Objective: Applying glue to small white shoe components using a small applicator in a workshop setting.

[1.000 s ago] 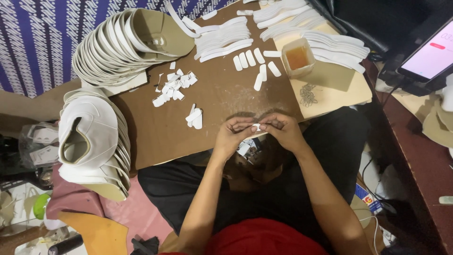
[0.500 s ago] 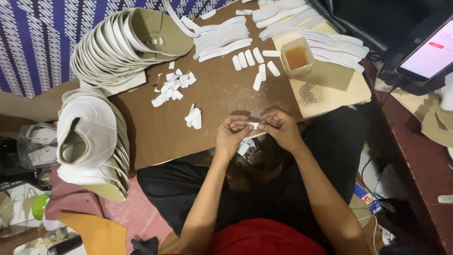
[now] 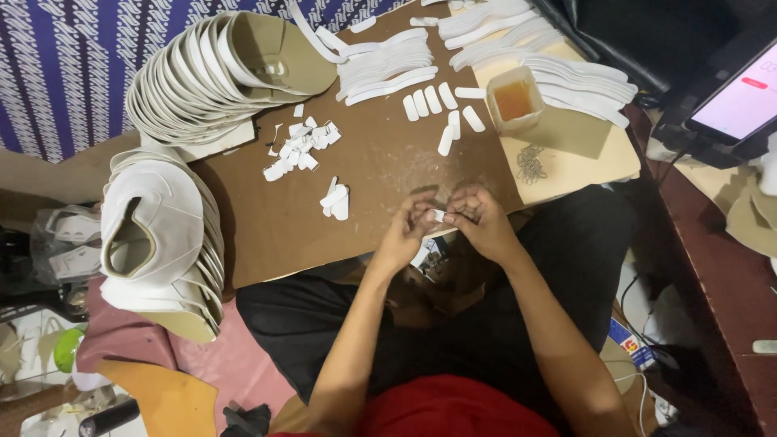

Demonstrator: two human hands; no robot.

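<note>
My left hand (image 3: 407,232) and my right hand (image 3: 479,223) meet over the near edge of a brown cardboard work board (image 3: 380,170). Between their fingertips they pinch a small white strip (image 3: 439,215). Both hands are closed on it. On the board ahead lie a small pile of folded white tabs (image 3: 334,199), a scatter of little white pieces (image 3: 298,147) and a row of short white strips (image 3: 441,109).
Two big stacks of white and beige sandal uppers (image 3: 214,69) (image 3: 158,239) stand at left. Long white straps (image 3: 388,61) lie at the back. A small tub of amber glue (image 3: 513,99) sits on a tan board, with metal rings (image 3: 530,164) nearby. A lit tablet (image 3: 740,93) is at right.
The hands stay together at the board's edge; fingers shift slightly on the white strip. Nothing else has moved.
</note>
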